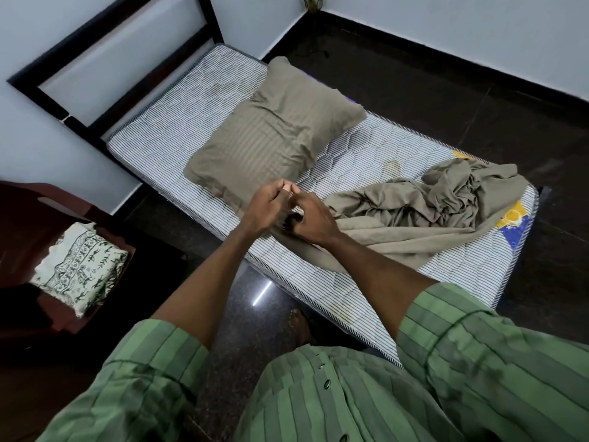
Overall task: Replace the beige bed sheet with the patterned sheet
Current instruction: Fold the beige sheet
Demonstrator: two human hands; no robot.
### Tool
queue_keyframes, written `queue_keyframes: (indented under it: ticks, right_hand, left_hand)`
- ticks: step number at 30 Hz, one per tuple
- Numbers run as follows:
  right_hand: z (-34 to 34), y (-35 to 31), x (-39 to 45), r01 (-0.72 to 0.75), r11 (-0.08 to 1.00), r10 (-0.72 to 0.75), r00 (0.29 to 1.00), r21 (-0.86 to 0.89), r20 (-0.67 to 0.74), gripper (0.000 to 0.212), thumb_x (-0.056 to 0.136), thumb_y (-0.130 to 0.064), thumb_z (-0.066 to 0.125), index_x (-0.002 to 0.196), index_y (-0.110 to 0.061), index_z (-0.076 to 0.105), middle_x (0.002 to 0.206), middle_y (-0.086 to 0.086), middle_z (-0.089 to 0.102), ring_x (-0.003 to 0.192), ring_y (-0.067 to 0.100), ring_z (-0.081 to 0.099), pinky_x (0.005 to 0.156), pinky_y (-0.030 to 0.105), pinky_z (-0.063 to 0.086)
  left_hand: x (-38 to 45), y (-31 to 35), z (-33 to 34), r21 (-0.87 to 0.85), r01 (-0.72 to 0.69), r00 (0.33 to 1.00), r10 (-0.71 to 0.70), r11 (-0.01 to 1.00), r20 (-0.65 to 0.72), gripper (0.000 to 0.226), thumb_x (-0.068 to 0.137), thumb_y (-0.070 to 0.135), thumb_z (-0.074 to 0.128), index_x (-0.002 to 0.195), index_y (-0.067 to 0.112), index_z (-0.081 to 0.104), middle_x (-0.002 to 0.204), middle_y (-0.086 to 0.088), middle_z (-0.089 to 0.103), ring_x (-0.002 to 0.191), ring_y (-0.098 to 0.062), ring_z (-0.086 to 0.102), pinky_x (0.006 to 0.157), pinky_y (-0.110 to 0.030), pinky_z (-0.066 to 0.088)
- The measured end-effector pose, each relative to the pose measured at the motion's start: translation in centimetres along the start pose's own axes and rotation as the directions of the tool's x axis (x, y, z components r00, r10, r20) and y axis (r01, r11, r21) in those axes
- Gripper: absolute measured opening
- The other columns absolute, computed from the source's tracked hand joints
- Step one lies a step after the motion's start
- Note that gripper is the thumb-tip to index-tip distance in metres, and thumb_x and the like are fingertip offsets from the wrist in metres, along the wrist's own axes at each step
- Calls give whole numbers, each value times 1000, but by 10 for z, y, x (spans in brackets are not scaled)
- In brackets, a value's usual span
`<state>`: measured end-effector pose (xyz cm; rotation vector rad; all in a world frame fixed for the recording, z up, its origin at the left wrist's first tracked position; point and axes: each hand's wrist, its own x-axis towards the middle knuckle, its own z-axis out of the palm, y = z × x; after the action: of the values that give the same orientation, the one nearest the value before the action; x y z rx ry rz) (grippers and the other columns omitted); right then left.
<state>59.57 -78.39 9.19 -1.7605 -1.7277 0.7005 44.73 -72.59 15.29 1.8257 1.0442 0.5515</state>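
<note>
I stand at the long side of a narrow bed, and both my hands are out over its near edge, close together. My left hand (271,204) has its fingers curled in and its thumb tip up, pinching a bit of the beige bed sheet (414,212). My right hand (314,223) is just beside it, fingers bent down and closed on the same gathered edge of the cloth; the two hands touch or nearly touch, and I cannot tell which.

The beige bed sheet is pulled off most of the bed. It lies in a crumpled heap toward the foot end, on the far right, with a flatter tail running from the heap back to my hands and drooping over the near edge of the striped mattress (178,135). The mattress ticking is bare around the head end and along the near side, and a blue and yellow label patch shows at its foot corner beside the heap.

A pillow (274,138) in a matching beige striped case lies aslant on the head half of the mattress, its near corner just beyond my left hand.

The patterned sheet (79,269), white with dark green figures, sits folded on a dark red chair (41,205) to my left, well apart from the bed. A dark headboard frame (108,52) stands against the pale wall. My green striped sleeves fill the lower part of the view, over a dark polished floor.
</note>
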Motion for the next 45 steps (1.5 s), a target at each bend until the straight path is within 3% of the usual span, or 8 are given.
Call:
queue_keyframes:
  ticks: [3,8,13,17,28,34,40,45]
  right_hand:
    - [3,4,-4,-39,999,39,998,-6,58,15,71,-25,60,83,-16,61,85,1,64,84,26,62,67,38,50]
    - [9,0,-8,-86,985,115,972,147,-206,22,77,-6,55,93,-17,65,93,-1,69,90,24,64,81,41,53]
    - [3,-5,-7,-72,973,137,946,220,-294,29,75,6,58,87,-20,50,81,-7,58,78,19,59,73,45,52]
    - [10,-3,-9,81,989,-57,980,119,-192,26,74,-2,63,96,-12,73,98,0,67,90,19,65,82,35,56]
    - [16,-17,12,116,925,-3,954,-362,299,29,84,-37,66,99,-14,76,109,10,59,108,32,55,94,45,39]
    - [4,2,8,99,939,-52,988,-330,147,21,76,-33,77,82,-14,73,91,6,62,93,31,59,84,42,40]
    - [-9,18,9,146,964,-138,989,-224,49,11,80,-21,70,81,-11,76,81,1,62,82,26,61,71,39,45]
    - [-9,19,7,100,976,-93,995,-191,46,10,82,-10,66,80,-5,74,81,6,63,80,28,60,73,39,46]
  left_hand:
    - [-5,3,-1,-34,47,995,-50,998,-85,28,109,19,41,107,10,67,73,26,60,69,8,50,71,-24,40]
    - [-11,4,-4,-124,97,980,-117,987,-163,33,111,20,38,111,2,66,68,27,59,69,10,50,70,-15,39]
    - [-13,-6,-10,-203,142,952,-189,969,-239,32,109,27,39,107,13,67,63,18,51,58,-3,40,57,-23,36]
    - [-12,-7,-17,-224,150,944,-207,963,-258,30,109,26,39,104,15,67,61,16,48,54,-3,38,53,-22,35]
    - [-21,-6,-33,-223,139,956,-190,965,-224,33,110,31,39,106,14,67,66,10,48,61,-4,44,59,-22,39]
    - [-24,-15,-41,-204,135,947,-186,970,-260,37,111,33,36,108,8,63,65,1,39,51,-3,40,49,-17,45]
    - [-18,-20,-33,-159,134,953,-171,978,-251,38,109,44,38,103,18,65,66,-2,38,60,-19,38,56,-56,52]
    - [-15,-15,-26,-103,124,961,-145,987,-237,33,109,37,42,98,20,67,66,1,41,59,-13,39,57,-34,36]
